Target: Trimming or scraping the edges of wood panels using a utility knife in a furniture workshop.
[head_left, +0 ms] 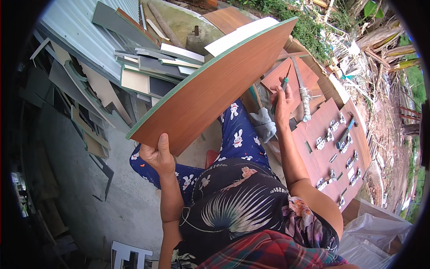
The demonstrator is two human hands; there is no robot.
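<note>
While our left hand (157,154) is pinching the near end of the raised, green-edged brown panel (210,94), our right hand (281,98) is gripping a pointed tool (285,82) farther right. We are apparently steadying; the next move is likely calling for firm left support. Far left, offcuts (135,81) are lying heaped.
</note>
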